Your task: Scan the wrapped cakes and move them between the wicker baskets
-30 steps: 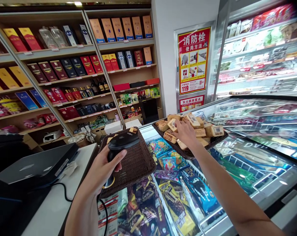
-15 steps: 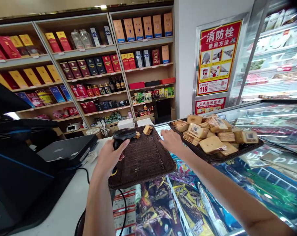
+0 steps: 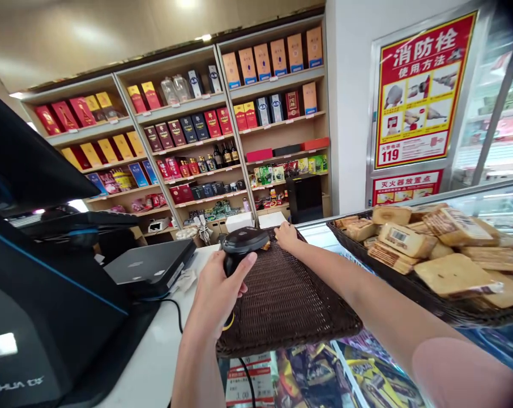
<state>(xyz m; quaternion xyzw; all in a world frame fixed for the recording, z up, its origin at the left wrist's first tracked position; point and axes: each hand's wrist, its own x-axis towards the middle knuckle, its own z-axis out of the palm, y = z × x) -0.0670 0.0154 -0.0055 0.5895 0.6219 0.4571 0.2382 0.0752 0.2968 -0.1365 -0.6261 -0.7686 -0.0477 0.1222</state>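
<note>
My left hand (image 3: 220, 286) is wrapped round the handle of a black barcode scanner (image 3: 244, 240), its head over the left side of a dark brown wicker tray (image 3: 290, 306). Past the scanner's head, part of a small wrapped bread piece (image 3: 266, 245) shows in the tray. At the tray's far end is my right hand (image 3: 286, 236), its fingers curled down; whatever they hold is hidden behind them. To the right, a second wicker tray (image 3: 375, 275) is heaped with wrapped bread pieces (image 3: 452, 273), some with barcode labels.
A black terminal (image 3: 35, 294) and a flat dark grey device (image 3: 150, 262) stand on the white counter (image 3: 154, 351) at left. Under the trays lies a glass-topped freezer with packaged ices (image 3: 316, 374). Shelves of boxes (image 3: 188, 130) line the back wall; a scanner cable (image 3: 248, 377) hangs in front.
My right hand has moved from the tray's right edge to its far end, over where a bread piece lay. My left hand still holds the scanner. The view has shifted left and upward.
</note>
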